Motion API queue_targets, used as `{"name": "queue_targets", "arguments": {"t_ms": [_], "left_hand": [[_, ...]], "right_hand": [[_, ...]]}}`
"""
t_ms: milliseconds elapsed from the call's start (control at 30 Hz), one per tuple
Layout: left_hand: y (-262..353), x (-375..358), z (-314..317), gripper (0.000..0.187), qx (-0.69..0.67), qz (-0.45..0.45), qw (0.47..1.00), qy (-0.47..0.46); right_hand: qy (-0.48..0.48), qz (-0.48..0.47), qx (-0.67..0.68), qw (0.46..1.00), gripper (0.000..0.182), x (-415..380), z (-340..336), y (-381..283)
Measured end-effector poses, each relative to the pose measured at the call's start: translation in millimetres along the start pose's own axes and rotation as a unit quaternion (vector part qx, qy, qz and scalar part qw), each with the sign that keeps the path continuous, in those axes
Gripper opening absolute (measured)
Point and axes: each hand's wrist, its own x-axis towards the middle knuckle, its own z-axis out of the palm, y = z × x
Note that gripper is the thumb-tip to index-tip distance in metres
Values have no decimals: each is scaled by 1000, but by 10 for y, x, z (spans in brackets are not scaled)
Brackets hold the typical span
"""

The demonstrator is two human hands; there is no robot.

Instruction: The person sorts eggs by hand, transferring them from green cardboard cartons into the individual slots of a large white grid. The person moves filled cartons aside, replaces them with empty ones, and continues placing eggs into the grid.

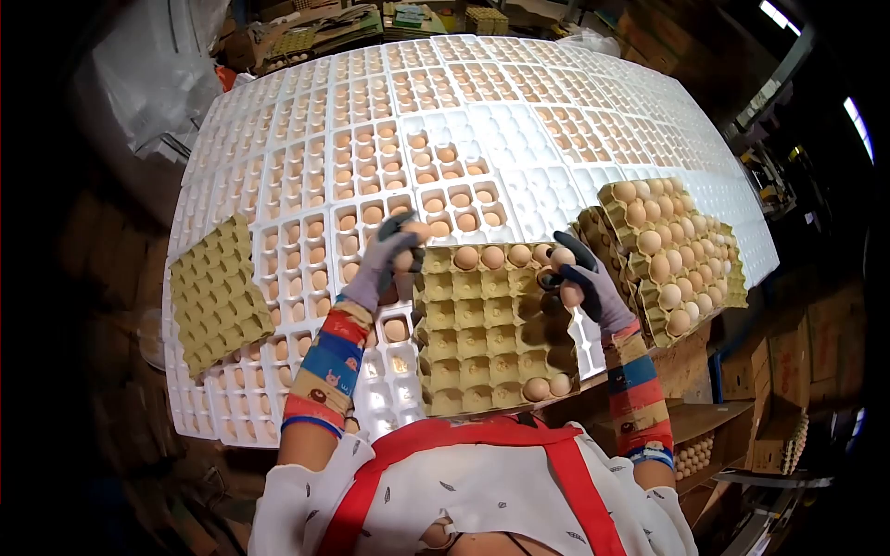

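A cardboard egg tray (482,324) lies in front of my body, with a row of brown eggs (493,257) along its far edge and two at its near right corner. My left hand (387,252), in a grey and dark glove, is closed around eggs (405,261) beside the tray's far left corner. At the far right corner, my gloved right hand (588,273) grips eggs (571,295) over the tray's edge. White foam egg trays (524,199) spread beneath and beyond, many of their pockets filled with eggs.
To the right stands a stack of cardboard trays full of eggs (672,250). An egg-free cardboard tray (221,295) rests on the foam trays at left. Cardboard boxes (788,361) and a shelf with more eggs (693,456) are at lower right. Clear plastic sheeting (153,74) hangs at upper left.
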Motion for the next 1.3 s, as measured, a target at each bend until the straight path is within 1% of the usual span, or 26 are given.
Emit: {"name": "queue_targets", "arguments": {"t_ms": [33,67,100,133,167,233,300,367,400,433,467,500,567,600,633,700,733,833,900,933,967,1033,1100,1167,1233,1300], "left_hand": [[148,-146,132,46,-96,28,995,-16],[11,36,11,49,29,14,999,-30],[-103,215,-109,53,153,3,987,-44],[-169,211,122,54,463,146,874,-19],[53,4,519,53,657,122,744,-2],[252,-149,1161,52,835,38,549,-15],[-17,85,1082,52,883,82,458,-62],[54,161,975,48,840,93,532,-52],[61,203,818,48,731,98,674,-34],[72,283,636,47,599,102,794,-15],[-127,545,360,51,326,46,944,-31],[179,408,518,59,70,-72,995,-9],[89,710,181,66,-269,-132,937,-179],[37,833,159,66,-342,-148,913,-168],[110,901,220,63,-307,-156,932,-109],[52,1185,126,58,-221,-148,959,-93],[105,1250,215,53,-141,-50,986,-75],[365,1507,363,47,-7,-27,994,109],[232,2166,85,50,102,52,987,111],[314,2363,126,52,339,102,917,183],[376,2549,178,53,553,142,784,242],[778,2565,564,58,724,-9,668,173],[708,2879,474,56,811,-50,570,122],[725,3014,378,53,754,14,634,172],[767,3155,226,53,722,47,658,209],[776,3398,22,55,718,53,653,235]], "right_hand": [[-32,-26,-109,993,53,138,-114,70],[-5,-63,-406,912,52,223,-32,40],[20,-97,-665,740,52,315,154,15],[55,-77,-757,647,48,369,362,7],[34,-34,-822,568,46,444,572,-75],[6,-25,-858,513,42,768,501,167],[-26,5,-835,550,39,830,470,20],[-11,28,-778,628,33,764,434,-288],[-13,20,-592,806,35,852,128,-117],[-15,10,-367,930,37,975,-156,52],[11,109,-131,985,48,990,-157,-36],[38,93,68,993,50,885,188,-231],[14,82,119,989,53,1102,246,-220],[7,102,69,992,52,1367,89,-50],[42,146,4,988,50,1603,-4,0],[83,-5,-143,986,47,2297,-184,388],[107,-22,-255,961,47,2388,-24,166],[189,-71,-615,762,45,2894,280,-31],[102,-6,-728,678,48,3283,320,-24],[95,-10,-725,682,47,3394,328,-26],[88,-13,-721,687,46,3493,336,-17],[101,-64,-656,745,44,3719,308,17],[67,-59,-700,708,48,3910,406,-46],[9,-42,-754,656,48,4059,435,-75],[-41,-43,-758,649,46,4189,451,-188],[3,-62,-708,703,47,4458,359,-114]]}}
